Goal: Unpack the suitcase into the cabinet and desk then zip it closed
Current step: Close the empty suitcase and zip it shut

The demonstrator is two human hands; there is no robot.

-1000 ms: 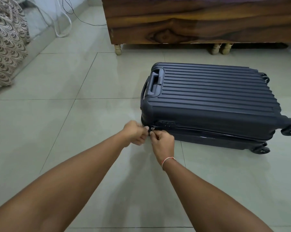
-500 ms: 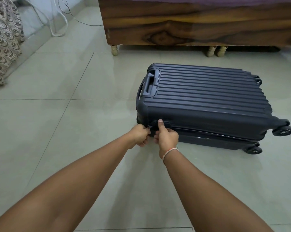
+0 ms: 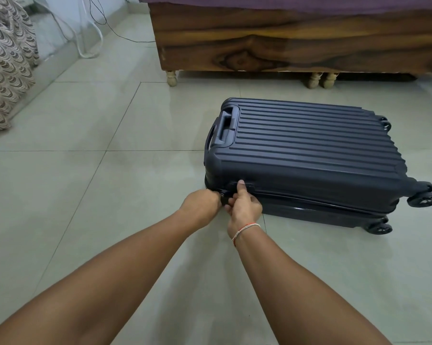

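We see the dark ribbed suitcase (image 3: 307, 155) lying flat on the tiled floor (image 3: 110, 185), its two shells together, wheels off to the right and its top handle (image 3: 222, 128) facing left — just in front of the wooden bed frame (image 3: 284, 46). Both hands meet at the near left corner of the case, on the zip seam (image 3: 321, 199) that runs along its side. The left hand (image 3: 202, 202) has a curled grip, fingers tucked in against a small dark zip pull (image 3: 223, 198) at the corner; we read it as pinching that pull, though the fingertips themselves are hidden. The right hand (image 3: 244, 207) sits just beside it, touching it, with the thumb stretched upward and pressed on the raised lock block (image 3: 242, 188) on the upper shell, while its other fingers curl under toward the same pull — whether they actually hold it we cannot tell. A thin thread band (image 3: 244, 229) circles the right wrist. At far left hangs a patterned curtain (image 3: 6, 70), with white cables (image 3: 90, 46) trailing along the wall.
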